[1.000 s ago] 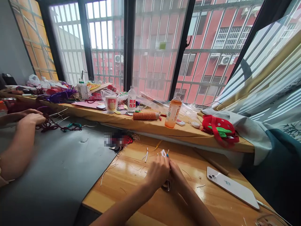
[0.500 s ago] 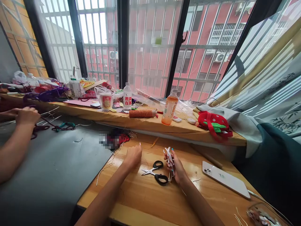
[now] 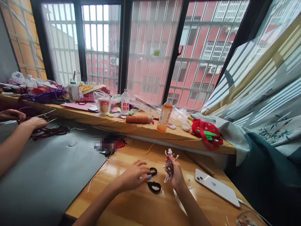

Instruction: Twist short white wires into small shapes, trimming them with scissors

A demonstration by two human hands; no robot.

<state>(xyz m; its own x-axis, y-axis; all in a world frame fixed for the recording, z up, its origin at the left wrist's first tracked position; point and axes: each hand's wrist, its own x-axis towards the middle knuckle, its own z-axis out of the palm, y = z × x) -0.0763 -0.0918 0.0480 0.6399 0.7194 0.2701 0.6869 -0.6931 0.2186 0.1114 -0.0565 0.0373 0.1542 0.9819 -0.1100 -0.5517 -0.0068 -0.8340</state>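
My right hand (image 3: 174, 173) is closed round a small bundle of white cords (image 3: 169, 160) and holds it upright above the wooden table (image 3: 145, 204). My left hand (image 3: 134, 175) lies over the black-handled scissors (image 3: 153, 183) on the table, fingers curled onto them. The scissors' two loops show just right of my left fingers; the blades are hidden under the hand.
A white phone (image 3: 215, 187) lies face down to the right. On the sill behind stand an orange drink bottle (image 3: 164, 115), a spool of orange thread (image 3: 138, 119), a strawberry pouch (image 3: 206, 133) and craft clutter. Another person's hands (image 3: 28, 121) work cords on the grey mat (image 3: 47, 175) at left.
My two hands were together on the cords a second ago. The left hand then reached away to the left and has now come back onto the scissors. The right hand keeps the bundle.
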